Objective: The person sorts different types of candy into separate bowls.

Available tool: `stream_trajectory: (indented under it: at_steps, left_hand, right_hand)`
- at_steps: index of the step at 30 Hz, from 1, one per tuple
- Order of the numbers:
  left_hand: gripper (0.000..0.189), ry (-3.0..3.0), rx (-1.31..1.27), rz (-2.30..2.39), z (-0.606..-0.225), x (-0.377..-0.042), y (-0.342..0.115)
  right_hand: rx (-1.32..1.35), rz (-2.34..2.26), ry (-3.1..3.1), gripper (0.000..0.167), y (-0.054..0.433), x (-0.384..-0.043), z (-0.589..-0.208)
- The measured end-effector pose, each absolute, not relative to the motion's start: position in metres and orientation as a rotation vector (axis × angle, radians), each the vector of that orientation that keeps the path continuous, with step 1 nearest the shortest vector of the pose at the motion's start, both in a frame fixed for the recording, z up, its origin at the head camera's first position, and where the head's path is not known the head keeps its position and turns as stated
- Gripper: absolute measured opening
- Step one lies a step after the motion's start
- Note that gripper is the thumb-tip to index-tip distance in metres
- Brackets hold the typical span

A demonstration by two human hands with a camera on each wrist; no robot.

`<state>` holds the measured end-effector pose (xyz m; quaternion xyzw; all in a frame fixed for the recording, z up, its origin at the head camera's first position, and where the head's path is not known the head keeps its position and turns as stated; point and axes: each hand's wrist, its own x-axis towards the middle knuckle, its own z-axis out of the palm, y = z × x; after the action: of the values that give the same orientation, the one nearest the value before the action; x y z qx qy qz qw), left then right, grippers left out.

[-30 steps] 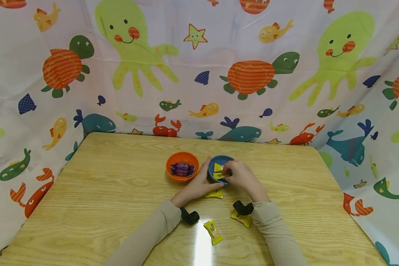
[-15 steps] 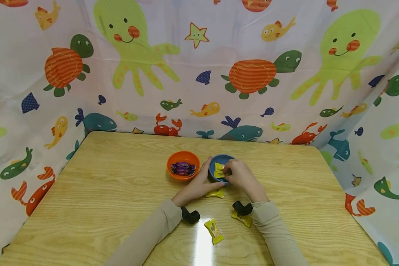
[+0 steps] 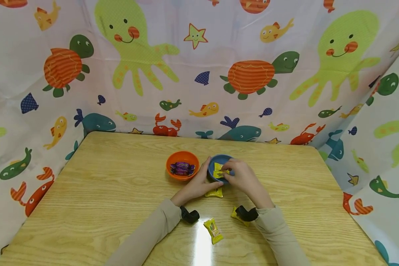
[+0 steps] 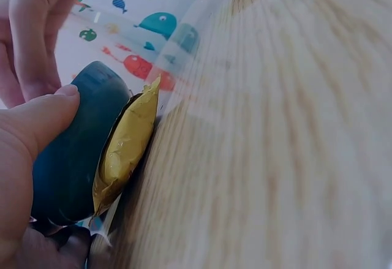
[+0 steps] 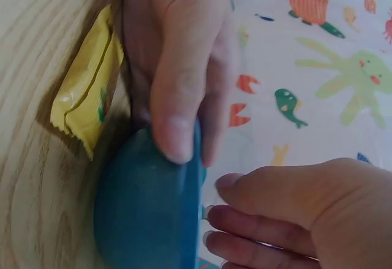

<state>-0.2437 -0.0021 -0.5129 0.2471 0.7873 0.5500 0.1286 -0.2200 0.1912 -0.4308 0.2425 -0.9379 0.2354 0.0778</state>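
Note:
My left hand (image 3: 196, 184) grips the side of a blue bowl (image 3: 214, 160), its thumb at the near rim in the left wrist view. Over that bowl's right side my right hand (image 3: 244, 179) reaches in. Its thumb and fingers are apart in the right wrist view, with nothing showing between them. Yellow-wrapped candies (image 3: 219, 173) lie inside the bowl, just under those fingertips. Another yellow candy (image 4: 128, 143) lies on the table against the bowl's near side, partly under the left thumb in the head view.
An orange bowl (image 3: 183, 155) with purple-wrapped candies (image 3: 182, 169) stands left of the left hand. Nearer the front, a yellow candy (image 3: 213, 231) lies on the wooden table (image 3: 103, 184). One more yellow candy (image 3: 235, 214) is half hidden under the right wrist's black camera (image 3: 247, 213).
My right hand's fingers have loosened and spread over the candies in the blue bowl, and its wrist has shifted slightly right and nearer. My left hand stays on the bowl.

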Motion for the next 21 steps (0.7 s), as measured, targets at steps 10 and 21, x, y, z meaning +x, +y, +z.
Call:
stream_trajectory:
  at_steps: [10,21]
  left_hand:
    - [0.104,2.256,0.737,1.647,-0.517,-0.244,-0.003]
    - [0.103,2.264,0.739,1.667,-0.517,-0.242,-0.003]
  right_hand:
    - [0.915,0.698,-2.637,0.009,0.188,-0.179,-0.43]
    - [1.083,0.47,-2.73,0.017,0.179,-0.16,-0.455]
